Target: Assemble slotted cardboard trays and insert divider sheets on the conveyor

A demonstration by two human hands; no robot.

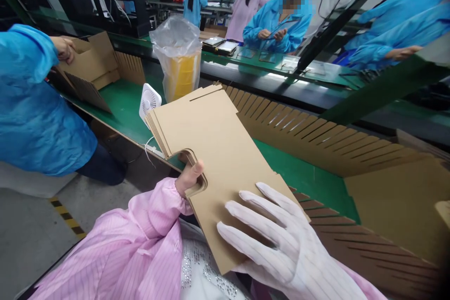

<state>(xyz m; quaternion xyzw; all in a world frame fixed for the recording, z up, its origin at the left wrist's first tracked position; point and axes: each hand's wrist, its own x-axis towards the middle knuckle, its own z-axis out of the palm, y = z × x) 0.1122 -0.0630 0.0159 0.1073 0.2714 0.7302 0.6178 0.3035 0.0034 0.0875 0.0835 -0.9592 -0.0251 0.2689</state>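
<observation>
A stack of flat cut cardboard sheets (211, 150) is held tilted over my lap and the edge of the green table (302, 173). My left hand (190, 176), bare with a pink sleeve, grips the stack from beneath at a notch, thumb on top. My right hand (277, 239), in a white glove, lies with fingers spread flat on the lower part of the top sheet.
Slotted cardboard dividers (316, 136) lie across the table to the right. A small white fan (149, 102) and a plastic bag with yellow contents (180, 63) stand behind the stack. A person in blue (31, 103) handles a cardboard box (93, 63) at left; others work across the line.
</observation>
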